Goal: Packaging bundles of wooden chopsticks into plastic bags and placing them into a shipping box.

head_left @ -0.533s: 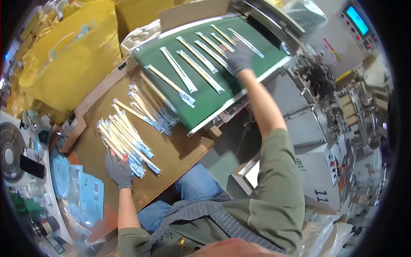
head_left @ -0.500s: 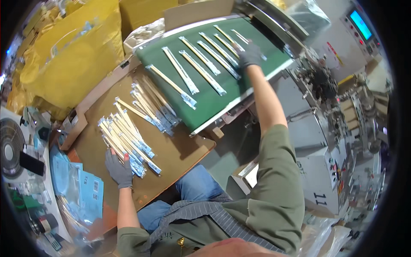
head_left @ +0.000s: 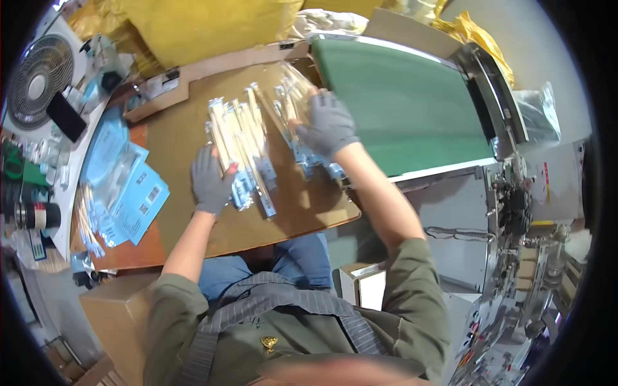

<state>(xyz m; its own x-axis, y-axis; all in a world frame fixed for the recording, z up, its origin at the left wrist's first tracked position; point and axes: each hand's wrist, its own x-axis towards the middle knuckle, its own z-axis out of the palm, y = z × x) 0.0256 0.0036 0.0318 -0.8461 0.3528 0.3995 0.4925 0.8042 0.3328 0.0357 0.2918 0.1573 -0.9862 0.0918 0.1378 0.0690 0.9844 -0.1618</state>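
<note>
Brown surface (head_left: 309, 204), green belt (head_left: 405, 109)

Right of my right hand (head_left: 329, 125), the belt is stretching. Through my feed I'm counting two bunches of wrapped sticks (head_left: 248, 138): one touching my loosely spread left hand (head_left: 211, 180), another lying under my right, whose grip I can't make out.

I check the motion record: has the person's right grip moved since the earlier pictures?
Yes: the right grip moved left, from over the right half of the green conveyor to wrapped sticks beside its left end.
</note>
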